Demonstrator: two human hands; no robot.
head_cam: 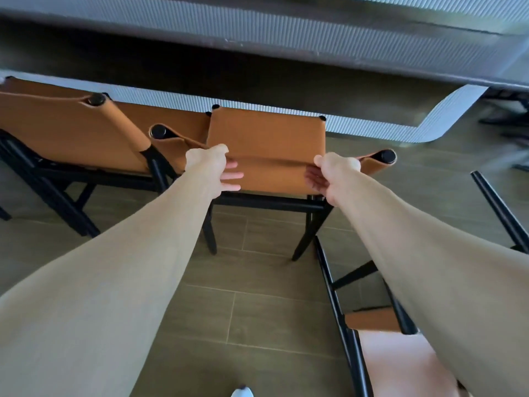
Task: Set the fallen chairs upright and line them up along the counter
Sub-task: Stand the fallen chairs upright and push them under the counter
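Observation:
A tan leather chair with black legs stands upright in the middle, facing the counter. My left hand grips the left end of its backrest and my right hand grips the right end. A second upright tan chair stands close on its left, also facing the counter. At the lower right a third chair lies on the floor, its black legs pointing up and its tan seat partly hidden behind my right forearm.
The counter has a ribbed pale front that curves around at the right. The floor is grey-brown tile. Dark furniture legs show at the far right, blurred. A white shoe tip is at the bottom edge.

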